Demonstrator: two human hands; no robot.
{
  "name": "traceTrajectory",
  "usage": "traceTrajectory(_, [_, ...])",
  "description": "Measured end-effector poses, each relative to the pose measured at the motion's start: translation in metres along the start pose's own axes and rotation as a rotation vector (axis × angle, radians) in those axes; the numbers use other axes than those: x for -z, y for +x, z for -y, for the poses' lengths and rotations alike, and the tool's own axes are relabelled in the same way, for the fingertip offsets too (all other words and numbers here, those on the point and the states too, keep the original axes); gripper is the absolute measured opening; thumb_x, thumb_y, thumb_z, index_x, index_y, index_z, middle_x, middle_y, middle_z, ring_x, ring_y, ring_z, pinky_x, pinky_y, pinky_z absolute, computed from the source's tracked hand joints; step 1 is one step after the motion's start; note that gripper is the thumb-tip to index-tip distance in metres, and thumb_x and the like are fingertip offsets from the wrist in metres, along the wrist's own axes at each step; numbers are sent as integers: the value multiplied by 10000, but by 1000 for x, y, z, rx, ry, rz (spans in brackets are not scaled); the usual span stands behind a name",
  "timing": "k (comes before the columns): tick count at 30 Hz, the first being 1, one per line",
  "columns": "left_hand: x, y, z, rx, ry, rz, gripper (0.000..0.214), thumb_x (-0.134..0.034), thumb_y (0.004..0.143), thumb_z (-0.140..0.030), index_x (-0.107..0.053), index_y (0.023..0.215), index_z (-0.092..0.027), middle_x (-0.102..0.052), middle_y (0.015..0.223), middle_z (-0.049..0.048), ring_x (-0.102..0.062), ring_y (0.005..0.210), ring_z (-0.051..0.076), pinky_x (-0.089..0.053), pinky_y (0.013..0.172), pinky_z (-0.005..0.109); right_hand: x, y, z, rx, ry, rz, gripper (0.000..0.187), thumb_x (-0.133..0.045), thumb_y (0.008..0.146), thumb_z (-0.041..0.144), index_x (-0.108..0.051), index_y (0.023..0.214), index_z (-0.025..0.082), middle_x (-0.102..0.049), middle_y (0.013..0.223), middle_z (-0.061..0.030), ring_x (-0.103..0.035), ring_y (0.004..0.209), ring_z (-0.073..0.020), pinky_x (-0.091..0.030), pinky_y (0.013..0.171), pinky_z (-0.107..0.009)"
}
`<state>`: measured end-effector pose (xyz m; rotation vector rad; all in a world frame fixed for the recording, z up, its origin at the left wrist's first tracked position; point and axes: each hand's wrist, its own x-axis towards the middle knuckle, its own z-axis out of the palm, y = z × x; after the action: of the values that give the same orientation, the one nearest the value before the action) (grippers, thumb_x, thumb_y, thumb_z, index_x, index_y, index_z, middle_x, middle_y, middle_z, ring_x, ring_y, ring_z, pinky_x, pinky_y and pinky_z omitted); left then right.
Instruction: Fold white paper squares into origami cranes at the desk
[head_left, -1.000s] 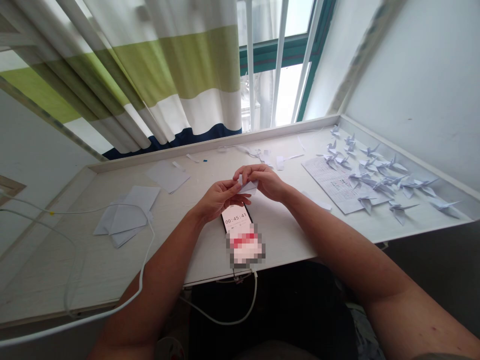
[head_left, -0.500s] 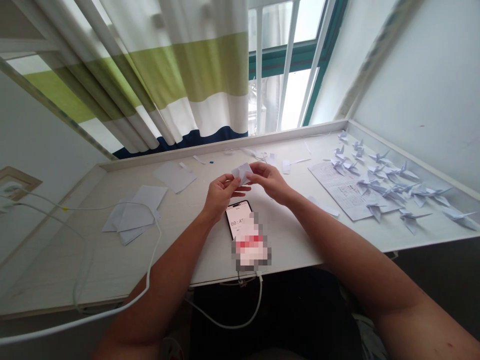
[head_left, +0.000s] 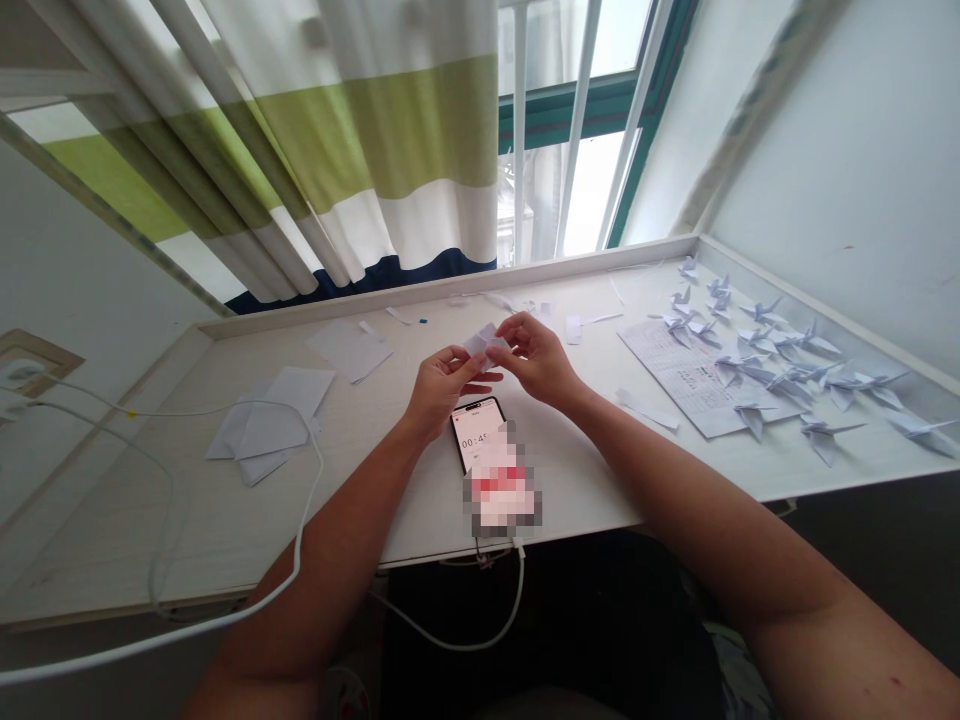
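Note:
Both of my hands hold a small piece of folded white paper [head_left: 484, 343] above the desk, pinching it between fingers and thumbs. My left hand [head_left: 442, 390] grips its near left side, and my right hand [head_left: 536, 358] grips its far right side. Just below my left hand lies a smartphone [head_left: 476, 430] showing a timer, its lower part hidden by a pixelated patch. The paper's inner folds are hidden by my fingers.
Loose white paper sheets [head_left: 266, 430] lie left of my arms, with another sheet [head_left: 349, 350] beyond them. Several paper cranes [head_left: 765, 350] stand at the right, some on a printed sheet [head_left: 690, 375]. A white cable [head_left: 307, 480] crosses the desk [head_left: 150, 500].
My hands have moved up, away from the phone, and the folded paper has risen with them. The camera view has shifted slightly, so the desk sits a little differently in the frame.

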<state>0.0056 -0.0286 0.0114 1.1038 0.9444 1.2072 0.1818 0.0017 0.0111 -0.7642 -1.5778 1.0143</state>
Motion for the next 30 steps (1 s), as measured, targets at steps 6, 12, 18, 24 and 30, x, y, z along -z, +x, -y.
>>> traceTrajectory(6, [2, 0, 1, 28, 18, 33, 473, -928, 719, -481, -594, 827, -164, -811, 865, 64, -818, 846, 271, -615, 720, 320, 0, -1, 8, -14, -112, 88, 155, -690, 898, 332, -667, 833, 193, -702, 838, -15, -641, 791, -166, -533, 756, -341])
traceTrajectory(12, [3, 1, 2, 50, -38, 83, 494, -936, 711, -486, -597, 877, -167, -816, 895, 56, -821, 819, 257, -619, 731, 309, 0, 1, 0, -46, 37, 92, 420, -698, 911, 588, -594, 798, 197, -641, 768, -4, -606, 713, -148, -540, 701, -321])
traceTrajectory(18, [2, 1, 2, 59, -40, 124, 491, -921, 750, -460, -608, 1004, -178, -825, 939, 64, -823, 873, 263, -624, 763, 322, -1, 3, -7, -64, 71, 83, 522, -708, 858, 712, -544, 809, 219, -595, 747, 15, -594, 703, -145, -553, 696, -314])
traceTrajectory(24, [1, 0, 2, 60, -20, 142, 526, -951, 711, -432, -589, 994, -175, -827, 901, 69, -820, 863, 261, -627, 822, 367, -1, 2, -6, -82, 78, 106, 525, -723, 844, 711, -539, 796, 221, -590, 760, 12, -579, 696, -146, -558, 676, -314])
traceTrajectory(30, [2, 2, 3, 13, 22, 142, 523, -949, 710, -444, -594, 978, -169, -823, 856, 67, -809, 782, 240, -625, 792, 369, -1, 1, -4, -45, 19, 109, 467, -698, 890, 662, -562, 819, 221, -600, 777, 10, -518, 646, -126, -497, 599, -285])
